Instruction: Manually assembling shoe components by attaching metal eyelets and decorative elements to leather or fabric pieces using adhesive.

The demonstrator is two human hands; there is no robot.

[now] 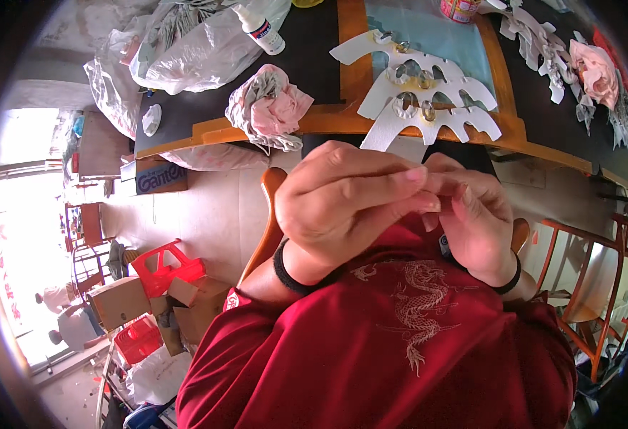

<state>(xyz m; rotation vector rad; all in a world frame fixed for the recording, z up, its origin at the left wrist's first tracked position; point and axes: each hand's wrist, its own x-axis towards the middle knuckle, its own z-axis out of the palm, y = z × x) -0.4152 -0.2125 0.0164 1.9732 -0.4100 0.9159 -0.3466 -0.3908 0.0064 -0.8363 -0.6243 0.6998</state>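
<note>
My left hand (346, 196) and my right hand (477, 218) meet in front of my chest, just short of the table edge. Thumb and fingertips are pinched together on both; whatever lies between them is too small or too hidden to make out. Beyond them, several white scalloped cut-out pieces (380, 132) lie overlapping on the table, with small shiny curved bits (425, 80) on top. Left of these sits a crumpled pink and grey cloth bundle (271, 107), near the edge.
A white bottle (260, 32) and clear plastic bags (192, 61) occupy the dark table's (314, 79) left. A pink can (460, 8) stands at the back. Grey and pink cloth (594, 71) lies at right. Below are wooden chairs (586, 307), cardboard boxes (119, 302) and a red plastic stool (167, 268).
</note>
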